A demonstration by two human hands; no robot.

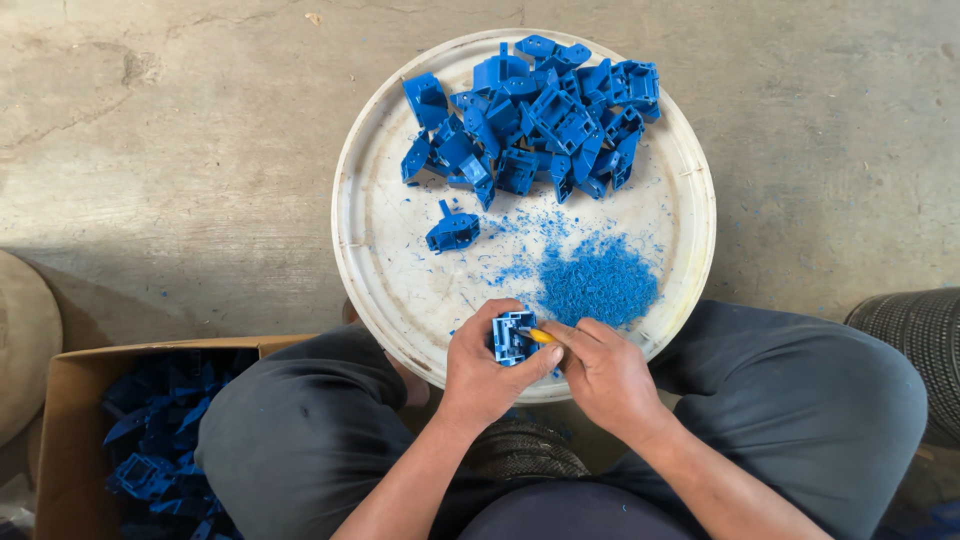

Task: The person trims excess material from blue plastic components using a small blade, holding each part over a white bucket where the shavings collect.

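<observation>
Trimming in progress at 6 o'clock of the round white tray (372, 250): left hand (482, 372) is clenching a blue plastic part (512, 337), right hand (603, 372) is pinching a small yellow-handled blade (540, 336) with the tip sitting against the part's top edge. Part is being held just above the tray rim, over the lap

Risks as I'm reading them:
- blade is pointing toward the left thumb and fingers, which are wrapping close round the part; a slip off the hard plastic edge is likely sending it straight into the holding hand
- grip on the part is looking small and fingertip-heavy, so the part could be twisting under cut pressure, gouging the face instead of taking the flash
- tray is resting on the knees, not on any counter; a leg shift is tipping it, spilling the pile of blue shavings (598, 283) at 5 o'clock and the heap of parts (535, 115) at 12 o'clock onto the concrete floor (180, 150)
- single part (453, 231) lying apart near tray centre could be getting mixed with the wrong lot; cardboard box (60, 420) of more blue parts is sitting at 8 o'clock, and I cannot tell which are trimmed
</observation>
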